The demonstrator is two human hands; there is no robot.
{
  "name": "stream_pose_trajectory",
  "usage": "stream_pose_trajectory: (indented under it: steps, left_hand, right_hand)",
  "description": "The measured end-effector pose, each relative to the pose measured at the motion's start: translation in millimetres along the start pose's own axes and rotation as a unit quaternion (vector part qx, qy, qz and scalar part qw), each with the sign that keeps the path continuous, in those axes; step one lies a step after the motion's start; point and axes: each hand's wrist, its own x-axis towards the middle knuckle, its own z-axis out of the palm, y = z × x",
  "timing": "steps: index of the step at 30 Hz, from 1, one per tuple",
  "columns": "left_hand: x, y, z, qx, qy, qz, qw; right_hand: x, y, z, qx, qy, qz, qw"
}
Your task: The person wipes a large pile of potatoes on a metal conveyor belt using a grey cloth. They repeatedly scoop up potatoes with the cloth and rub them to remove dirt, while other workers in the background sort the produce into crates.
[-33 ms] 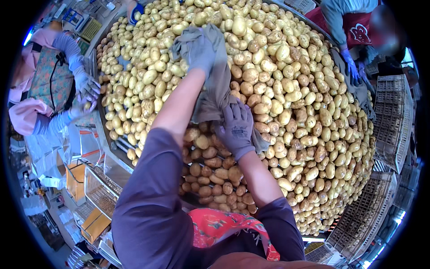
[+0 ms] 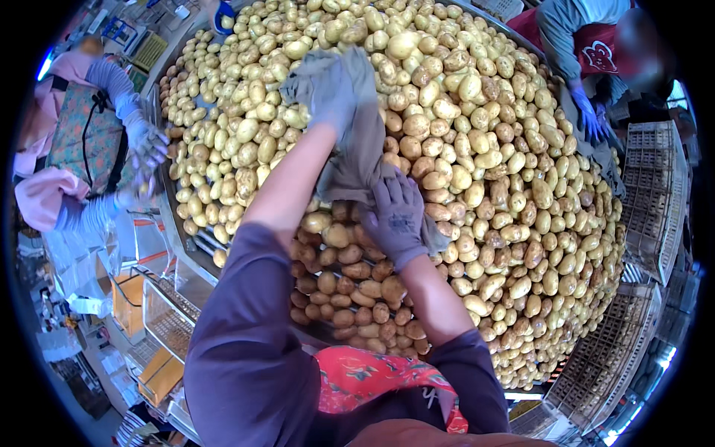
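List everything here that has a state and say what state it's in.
Left hand: gloved, shut on the cloth's far end.
Right hand: gloved, shut on the cloth's near end.
Cloth: grey, bunched, stretched between both hands over the potatoes.
Potatoes: loose, heaped across the round table.
Crates: empty, at the right.

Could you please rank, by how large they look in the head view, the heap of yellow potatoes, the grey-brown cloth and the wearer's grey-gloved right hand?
1. Heap of yellow potatoes, filling most of the view.
2. Grey-brown cloth, draped over the heap.
3. Grey-gloved right hand, gripping the cloth's lower end; it is nearer the camera, so it looks larger than it really is.
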Motion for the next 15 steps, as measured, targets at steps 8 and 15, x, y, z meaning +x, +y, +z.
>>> stream_pose_trajectory:
  steps: [8, 15]
  left_hand:
    - [-99, -60, -17, 0.14, -0.138, 0.225, 0.954]
    - [-35, -11, -12, 0.047, -0.201, -0.017, 0.978]
  right_hand:
    - [-57, 12, -23, 0.03, -0.054, -0.055, 0.997]
    - [-35, 4, -3, 0.04, -0.027, 0.041, 0.998]
